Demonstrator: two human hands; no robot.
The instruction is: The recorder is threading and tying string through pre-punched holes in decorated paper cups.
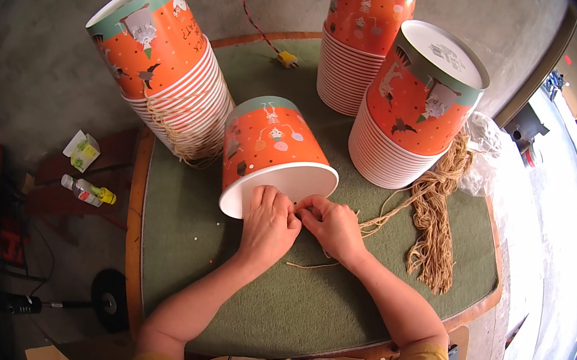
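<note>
An orange paper bucket [273, 141] with a green base band and white rim lies on its side in the middle of the table, its mouth toward me. My left hand [271, 225] grips the lower rim, fingers curled inside the white interior. Beside it, my right hand [332, 228] pinches at the same rim, thumb and forefinger together. Tan twine [379, 225] runs to the right hand from a thick twine bundle [435, 232] on the right, and a loose end shows below the wrist. The exact spot between the fingertips is hidden.
Tall stacks of upside-down matching buckets stand at the left [162, 61], the back [362, 37] and the right [419, 102]. Twine loops hang on the left stack. A yellow plug [287, 59] lies at the back; a plastic bag [483, 154] sits at the right edge. A bottle [88, 190] lies left of the table.
</note>
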